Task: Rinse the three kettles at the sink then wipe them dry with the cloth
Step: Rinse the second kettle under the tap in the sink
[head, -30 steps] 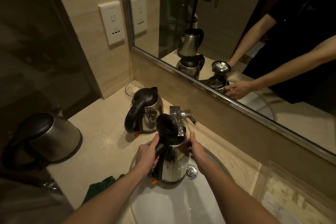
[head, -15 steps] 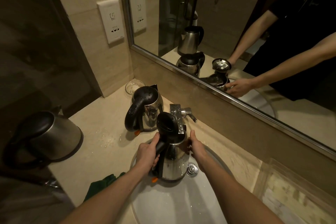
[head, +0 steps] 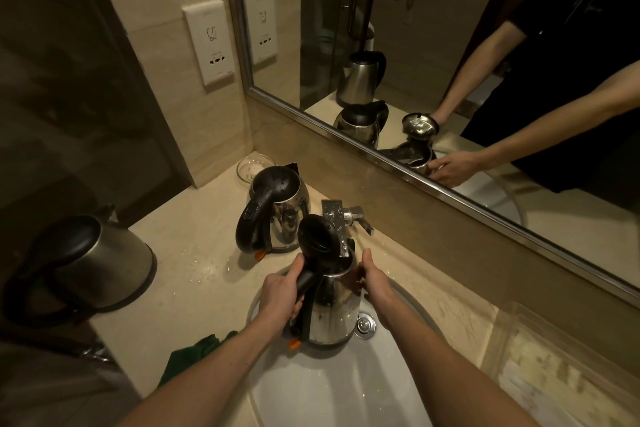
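Observation:
A steel kettle (head: pixel 334 308) with its black lid flipped open stands upright over the white sink (head: pixel 346 388), its mouth under the tap (head: pixel 337 222). My left hand (head: pixel 280 295) grips its black handle. My right hand (head: pixel 375 282) holds the kettle's body at the right side near the rim. A second steel kettle (head: pixel 277 208) with a closed black lid stands on the counter behind it. A third, larger kettle (head: pixel 86 263) sits at the far left. A green cloth (head: pixel 188 357) lies on the counter left of the sink.
A small glass dish (head: pixel 251 166) sits in the back corner by the wall socket (head: pixel 211 42). The mirror (head: pixel 450 45) runs along the back wall. A clear tray (head: pixel 561 378) lies on the counter at the right. The sink drain plug (head: pixel 364 324) is beside the kettle.
The held kettle and both hands stay nearly in place under the tap; only my view has shifted slightly.

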A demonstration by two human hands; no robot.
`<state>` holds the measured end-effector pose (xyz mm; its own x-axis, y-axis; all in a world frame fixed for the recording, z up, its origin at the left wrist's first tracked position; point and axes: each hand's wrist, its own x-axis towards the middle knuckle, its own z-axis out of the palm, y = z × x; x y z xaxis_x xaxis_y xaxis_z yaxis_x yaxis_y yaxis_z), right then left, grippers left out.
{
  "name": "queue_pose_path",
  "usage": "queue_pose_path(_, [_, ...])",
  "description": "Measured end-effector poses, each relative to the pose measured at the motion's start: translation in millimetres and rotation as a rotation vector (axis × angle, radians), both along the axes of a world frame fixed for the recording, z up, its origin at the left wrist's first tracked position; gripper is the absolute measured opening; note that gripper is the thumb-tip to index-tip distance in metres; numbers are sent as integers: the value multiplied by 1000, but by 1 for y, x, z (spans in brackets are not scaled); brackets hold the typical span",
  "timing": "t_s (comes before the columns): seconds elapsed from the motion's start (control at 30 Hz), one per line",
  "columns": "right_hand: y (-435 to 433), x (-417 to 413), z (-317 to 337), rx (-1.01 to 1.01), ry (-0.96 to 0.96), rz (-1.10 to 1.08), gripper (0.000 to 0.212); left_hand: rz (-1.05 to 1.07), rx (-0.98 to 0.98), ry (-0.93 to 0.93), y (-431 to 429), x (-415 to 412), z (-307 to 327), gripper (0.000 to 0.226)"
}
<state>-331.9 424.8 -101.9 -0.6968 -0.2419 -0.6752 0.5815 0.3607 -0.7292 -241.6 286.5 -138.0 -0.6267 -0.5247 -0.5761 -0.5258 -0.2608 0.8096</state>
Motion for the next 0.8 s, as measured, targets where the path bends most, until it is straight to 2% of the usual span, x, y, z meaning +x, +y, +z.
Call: queue_pose_path(0.8, [-1,3,0,12,15,17,66,-18,-11,26,-1,4,0,59])
